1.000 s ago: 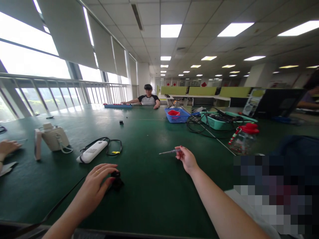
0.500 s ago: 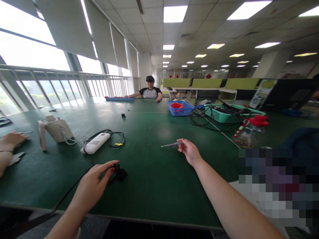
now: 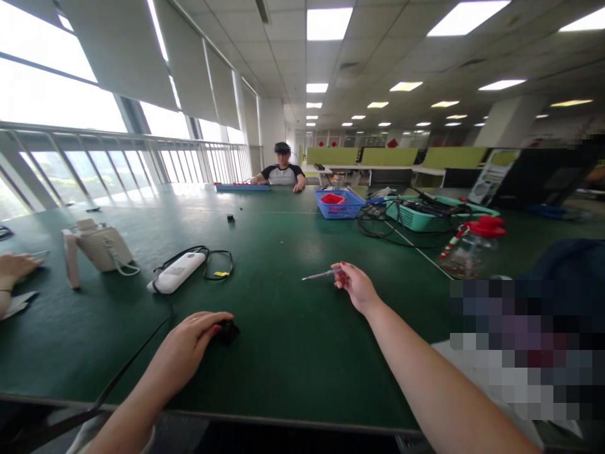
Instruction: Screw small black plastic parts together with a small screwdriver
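My left hand (image 3: 191,340) rests on the green table (image 3: 293,353), its fingers curled over a small black plug (image 3: 228,330) at the end of a black cable (image 3: 127,362). My right hand (image 3: 355,287) is stretched out over the table's middle. It pinches the handle of a thin test-pen screwdriver (image 3: 321,275), whose metal tip points left.
A white power strip (image 3: 176,273) with a looped cord lies ahead on the left, next to a beige device (image 3: 97,248). A blue basket (image 3: 339,205), a teal basket (image 3: 423,217) of cables and a red-lidded clear jar (image 3: 467,249) stand on the right. Another person sits at the far end; someone's hand (image 3: 14,268) rests at the left.
My left hand has settled lower over the black plug, covering more of it. My right hand with the screwdriver has stayed nearly still. The view has shifted slightly.
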Action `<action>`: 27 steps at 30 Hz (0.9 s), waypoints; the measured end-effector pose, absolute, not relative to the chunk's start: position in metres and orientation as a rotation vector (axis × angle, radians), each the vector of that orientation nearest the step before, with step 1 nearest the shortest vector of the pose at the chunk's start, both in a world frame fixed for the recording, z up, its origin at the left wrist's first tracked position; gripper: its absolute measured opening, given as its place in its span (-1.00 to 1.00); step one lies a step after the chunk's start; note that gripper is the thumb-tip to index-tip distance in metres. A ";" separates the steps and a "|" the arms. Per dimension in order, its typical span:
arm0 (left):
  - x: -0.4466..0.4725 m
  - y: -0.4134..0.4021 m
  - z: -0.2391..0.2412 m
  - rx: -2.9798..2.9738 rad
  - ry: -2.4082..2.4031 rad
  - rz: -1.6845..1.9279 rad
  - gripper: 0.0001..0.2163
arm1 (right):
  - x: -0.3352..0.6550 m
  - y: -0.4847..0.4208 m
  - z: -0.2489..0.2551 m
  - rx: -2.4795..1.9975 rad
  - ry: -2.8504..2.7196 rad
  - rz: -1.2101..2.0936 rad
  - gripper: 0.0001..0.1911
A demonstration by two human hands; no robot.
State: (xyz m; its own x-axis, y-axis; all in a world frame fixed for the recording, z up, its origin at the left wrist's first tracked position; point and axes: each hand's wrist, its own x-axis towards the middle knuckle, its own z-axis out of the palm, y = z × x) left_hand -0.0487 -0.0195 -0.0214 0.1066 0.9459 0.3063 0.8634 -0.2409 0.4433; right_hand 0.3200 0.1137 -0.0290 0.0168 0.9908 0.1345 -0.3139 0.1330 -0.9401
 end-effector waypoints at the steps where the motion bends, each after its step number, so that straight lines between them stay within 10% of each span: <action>1: -0.048 -0.019 -0.021 2.212 1.833 0.803 -0.67 | 0.320 0.114 -0.029 -0.873 -1.039 1.248 -0.66; 27: -0.079 -0.017 -0.049 2.298 1.982 0.738 -0.60 | 0.323 0.113 -0.031 -0.891 -1.081 1.279 -0.65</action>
State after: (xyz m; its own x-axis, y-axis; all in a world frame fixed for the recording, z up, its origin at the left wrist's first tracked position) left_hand -0.0792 -0.0173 -0.0493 0.0830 0.9382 0.3360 0.9293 -0.1946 0.3138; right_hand 0.3229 0.1131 -0.0313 -0.0293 0.9922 0.1214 -0.2853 0.1081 -0.9523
